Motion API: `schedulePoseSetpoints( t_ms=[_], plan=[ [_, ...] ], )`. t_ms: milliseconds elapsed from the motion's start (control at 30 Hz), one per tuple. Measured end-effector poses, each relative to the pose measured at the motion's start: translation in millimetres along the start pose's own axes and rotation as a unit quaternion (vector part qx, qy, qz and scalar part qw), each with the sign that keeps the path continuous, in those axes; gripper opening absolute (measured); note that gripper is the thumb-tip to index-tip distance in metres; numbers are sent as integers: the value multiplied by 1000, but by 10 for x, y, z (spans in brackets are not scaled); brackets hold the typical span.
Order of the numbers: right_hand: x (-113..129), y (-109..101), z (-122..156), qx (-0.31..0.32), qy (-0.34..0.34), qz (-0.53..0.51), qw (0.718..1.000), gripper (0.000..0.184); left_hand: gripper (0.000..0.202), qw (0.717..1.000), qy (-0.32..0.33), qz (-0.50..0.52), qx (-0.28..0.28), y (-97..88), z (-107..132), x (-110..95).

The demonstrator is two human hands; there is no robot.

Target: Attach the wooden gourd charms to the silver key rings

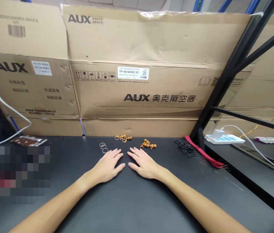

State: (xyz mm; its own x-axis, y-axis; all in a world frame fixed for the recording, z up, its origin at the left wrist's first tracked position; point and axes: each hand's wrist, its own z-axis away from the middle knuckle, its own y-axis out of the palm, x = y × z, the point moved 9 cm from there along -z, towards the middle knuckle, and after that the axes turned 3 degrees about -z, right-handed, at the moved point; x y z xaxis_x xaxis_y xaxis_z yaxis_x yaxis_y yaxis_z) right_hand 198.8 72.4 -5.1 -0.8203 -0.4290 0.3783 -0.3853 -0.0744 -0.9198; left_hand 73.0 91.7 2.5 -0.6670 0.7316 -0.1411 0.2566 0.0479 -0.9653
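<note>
Palms down on desk (127, 207): left hand (108, 167) and right hand (145, 164), fingers extended and apart.
Metal rings (105, 150) lie just ahead of the left hand's fingertips; whether they touch cannot be told. A cluster of gold beads (148, 145) lies just ahead of the right hand; further gold beads, with rings among them, lie beyond and between the hands. Farther right, black rings (186, 149) lie piled beside a red strap (203, 154). Printed cardboard (137, 111) stands behind.
</note>
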Motion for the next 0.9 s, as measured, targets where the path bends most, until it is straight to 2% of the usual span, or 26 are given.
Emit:
schedulePoseSetpoints(
  t_ms=[267,400,533,633,733,900],
  plan=[
    [-8,-17,-1,-41,-20,18,999,59,55,1000,9,-17,-5,-5,3,-20],
    [-82,-179,-19,-128,-1,85,988,47,53,999,3,-29,-15,-25,11,-44],
    [-296,-372,-4,-206,73,179,959,39,49,999,-7,-27,-21,-48,16,-65],
    [-457,-415,10,-211,126,218,944,38,49,999,-8,-30,-16,-50,15,-73],
    [-515,-393,9,-195,149,225,943,36,46,999,9,-29,-26,-75,24,-105],
    [-347,-330,-31,-181,85,180,963,37,34,995,68,12,-66,-160,57,-230]
  ],
)
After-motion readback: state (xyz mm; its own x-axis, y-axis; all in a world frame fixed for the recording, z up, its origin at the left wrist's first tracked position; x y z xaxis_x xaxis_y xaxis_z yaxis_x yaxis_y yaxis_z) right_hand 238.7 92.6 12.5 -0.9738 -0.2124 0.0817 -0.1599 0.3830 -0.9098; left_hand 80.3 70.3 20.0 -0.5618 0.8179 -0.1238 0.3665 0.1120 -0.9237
